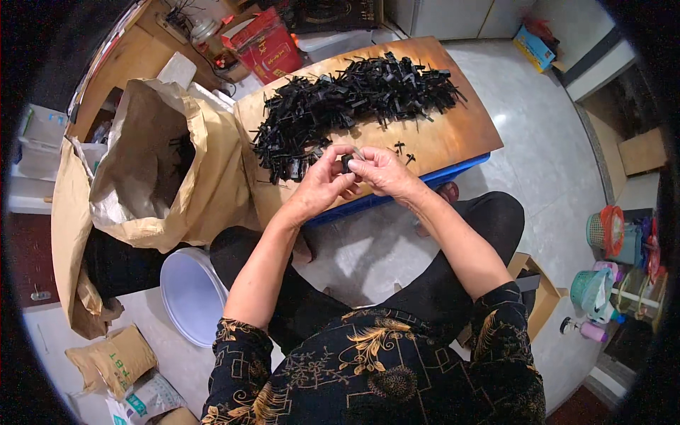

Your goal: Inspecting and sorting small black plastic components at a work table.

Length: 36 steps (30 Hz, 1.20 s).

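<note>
Close together over the near edge of the wooden board (464, 120), my left hand (320, 185) and my right hand (386, 172) both pinch one small black plastic part (346, 163). Something thin and pale shows at my right fingertips, too small to name. Just beyond my hands a long heap of black plastic parts (354, 95) with thin stems spreads across the board. A few loose black parts (405, 153) lie to the right of my right hand. The fingers partly cover the held part.
A large open paper sack (205, 163) with black pieces inside stands at the left. Below it is a white bucket (185, 297). A blue edge (453, 171) shows under the board. A red box (265, 48) sits behind; baskets (605, 230) stand far right, and an open carton (545, 294) by my right knee.
</note>
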Each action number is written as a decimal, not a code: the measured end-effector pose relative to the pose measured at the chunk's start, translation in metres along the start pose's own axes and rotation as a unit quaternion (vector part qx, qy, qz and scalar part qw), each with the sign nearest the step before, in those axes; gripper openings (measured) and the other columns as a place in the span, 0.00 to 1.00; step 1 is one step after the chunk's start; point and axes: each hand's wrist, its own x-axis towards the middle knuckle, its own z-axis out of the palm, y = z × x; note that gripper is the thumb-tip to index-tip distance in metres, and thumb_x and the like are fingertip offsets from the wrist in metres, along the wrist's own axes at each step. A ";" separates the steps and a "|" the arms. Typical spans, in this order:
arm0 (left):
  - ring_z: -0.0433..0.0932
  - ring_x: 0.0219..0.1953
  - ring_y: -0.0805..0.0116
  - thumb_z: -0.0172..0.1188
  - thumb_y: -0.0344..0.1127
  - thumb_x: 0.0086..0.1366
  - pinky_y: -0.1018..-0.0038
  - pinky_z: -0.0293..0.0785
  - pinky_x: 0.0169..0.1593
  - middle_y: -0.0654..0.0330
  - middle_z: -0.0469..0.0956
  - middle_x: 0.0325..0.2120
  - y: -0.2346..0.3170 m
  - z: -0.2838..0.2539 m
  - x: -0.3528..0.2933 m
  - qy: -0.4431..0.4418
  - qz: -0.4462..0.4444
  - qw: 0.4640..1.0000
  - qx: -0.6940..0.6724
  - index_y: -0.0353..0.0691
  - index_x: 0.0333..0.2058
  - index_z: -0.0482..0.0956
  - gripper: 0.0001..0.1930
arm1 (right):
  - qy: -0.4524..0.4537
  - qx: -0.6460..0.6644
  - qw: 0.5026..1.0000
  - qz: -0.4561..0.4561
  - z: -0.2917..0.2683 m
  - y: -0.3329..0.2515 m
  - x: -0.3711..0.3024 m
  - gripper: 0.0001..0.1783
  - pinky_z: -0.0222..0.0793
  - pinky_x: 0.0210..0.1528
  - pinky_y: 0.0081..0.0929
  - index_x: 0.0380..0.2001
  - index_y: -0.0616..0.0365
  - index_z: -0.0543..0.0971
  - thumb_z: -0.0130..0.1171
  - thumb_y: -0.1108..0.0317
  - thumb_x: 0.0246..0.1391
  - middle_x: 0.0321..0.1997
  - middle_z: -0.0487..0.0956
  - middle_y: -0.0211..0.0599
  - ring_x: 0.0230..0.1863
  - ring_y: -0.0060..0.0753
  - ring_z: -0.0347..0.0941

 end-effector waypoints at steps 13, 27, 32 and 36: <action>0.76 0.29 0.73 0.51 0.29 0.63 0.79 0.74 0.28 0.59 0.71 0.28 -0.004 -0.015 0.004 0.038 -0.008 0.999 0.036 0.39 0.42 0.59 0.12 | -0.002 -0.081 0.996 0.024 0.011 0.001 0.005 0.14 0.59 0.21 0.15 0.34 0.61 0.70 0.41 0.61 0.62 0.21 0.68 0.25 0.20 0.14 0.60; 0.74 0.26 0.75 0.51 0.23 0.60 0.78 0.73 0.26 0.60 0.70 0.25 -0.011 -0.011 0.011 0.135 0.032 0.984 0.111 0.37 0.41 0.59 0.12 | 0.018 -0.133 0.991 -0.022 0.010 0.022 0.029 0.09 0.56 0.24 0.15 0.35 0.57 0.68 0.40 0.64 0.62 0.19 0.62 0.19 0.22 0.11 0.57; 0.76 0.25 0.71 0.51 0.23 0.59 0.76 0.73 0.26 0.56 0.72 0.23 -0.010 -0.018 0.015 0.209 0.078 0.949 0.222 0.37 0.41 0.60 0.13 | 0.072 -0.158 0.979 -0.105 0.018 0.025 0.044 0.10 0.55 0.22 0.16 0.33 0.56 0.69 0.41 0.64 0.62 0.19 0.61 0.19 0.21 0.12 0.55; 0.75 0.23 0.71 0.52 0.27 0.60 0.77 0.73 0.25 0.56 0.73 0.24 -0.001 -0.028 0.017 0.230 0.081 0.931 0.271 0.37 0.40 0.60 0.12 | 0.059 -0.124 0.988 -0.077 0.020 0.016 0.054 0.10 0.57 0.22 0.17 0.36 0.58 0.70 0.45 0.63 0.60 0.19 0.63 0.22 0.20 0.15 0.57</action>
